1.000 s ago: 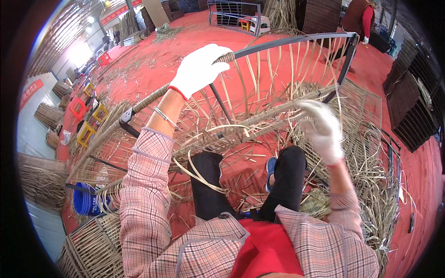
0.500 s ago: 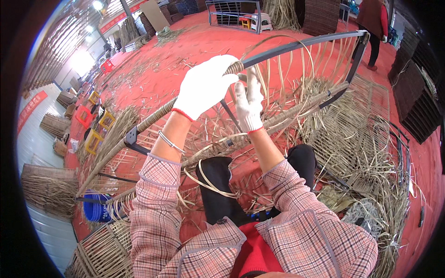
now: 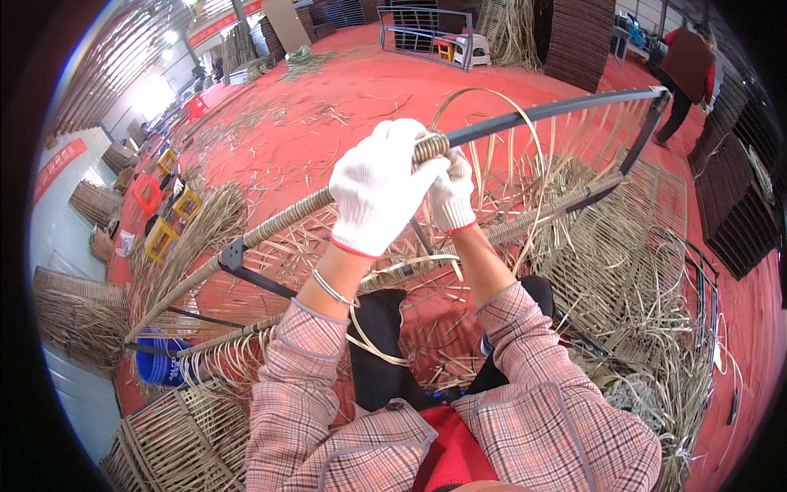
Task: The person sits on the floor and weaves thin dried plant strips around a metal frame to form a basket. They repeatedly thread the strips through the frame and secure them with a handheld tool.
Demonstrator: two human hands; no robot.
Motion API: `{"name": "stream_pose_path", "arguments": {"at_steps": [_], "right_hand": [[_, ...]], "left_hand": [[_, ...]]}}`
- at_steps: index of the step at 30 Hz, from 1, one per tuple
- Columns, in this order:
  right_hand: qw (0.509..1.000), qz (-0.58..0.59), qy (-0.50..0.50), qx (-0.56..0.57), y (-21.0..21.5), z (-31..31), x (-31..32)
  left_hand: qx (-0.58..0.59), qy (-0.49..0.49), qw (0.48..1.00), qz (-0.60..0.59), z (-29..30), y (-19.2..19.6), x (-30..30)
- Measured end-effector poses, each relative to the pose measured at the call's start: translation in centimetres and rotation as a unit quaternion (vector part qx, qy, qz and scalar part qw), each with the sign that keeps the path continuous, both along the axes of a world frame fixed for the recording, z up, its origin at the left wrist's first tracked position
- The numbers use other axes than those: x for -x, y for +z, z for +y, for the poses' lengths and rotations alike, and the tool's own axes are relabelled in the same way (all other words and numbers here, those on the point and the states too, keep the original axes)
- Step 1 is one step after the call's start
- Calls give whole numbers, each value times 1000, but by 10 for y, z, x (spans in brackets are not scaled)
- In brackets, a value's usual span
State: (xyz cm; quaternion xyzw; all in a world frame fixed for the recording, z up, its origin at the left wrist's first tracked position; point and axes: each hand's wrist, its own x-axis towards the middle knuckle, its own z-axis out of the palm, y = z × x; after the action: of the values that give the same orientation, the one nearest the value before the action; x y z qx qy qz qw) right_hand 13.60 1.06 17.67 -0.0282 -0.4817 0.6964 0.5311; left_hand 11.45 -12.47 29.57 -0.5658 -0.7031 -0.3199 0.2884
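Observation:
A metal frame is partly wound with tan wicker strip, and its upper bar (image 3: pixel 299 211) runs slantwise in front of me. My left hand (image 3: pixel 377 190), in a white knit glove, is closed over the wound part of this bar. Close against it, just right of the left thumb, is my gloved right hand (image 3: pixel 452 195), its fingers bent in under the bar and largely hidden. What they pinch cannot be made out. A loose wicker strip (image 3: pixel 534 131) arches up from beside the hands and down to the right. Beyond them the bar is bare dark metal (image 3: pixel 557 107).
The frame's lower wound bar (image 3: pixel 500 234) crosses above my knees. Cut strips lie heaped on woven panels (image 3: pixel 611 238) at right. A blue bucket (image 3: pixel 156 361) stands at lower left, yellow stools (image 3: pixel 161 239) farther back. A person (image 3: pixel 687 70) is at the far right.
My right hand has drawn in against the left one, its fingers now bent under the bar. The loose strip stands in a wider arch. The person at the back has moved.

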Motion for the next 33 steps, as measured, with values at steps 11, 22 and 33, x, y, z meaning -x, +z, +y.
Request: {"name": "stream_pose_path", "arguments": {"at_steps": [11,22,33], "right_hand": [[993,71,93,-20,-7,11,7],[983,15,98,157,41,28,9],[875,-108,-281,-379,-2,-35,-115]], "left_hand": [[-53,-22,998,1,-6,-4,-7],[-36,-11,998,44,4,-7,-12],[-19,-22,998,62,5,-4,-6]]}}
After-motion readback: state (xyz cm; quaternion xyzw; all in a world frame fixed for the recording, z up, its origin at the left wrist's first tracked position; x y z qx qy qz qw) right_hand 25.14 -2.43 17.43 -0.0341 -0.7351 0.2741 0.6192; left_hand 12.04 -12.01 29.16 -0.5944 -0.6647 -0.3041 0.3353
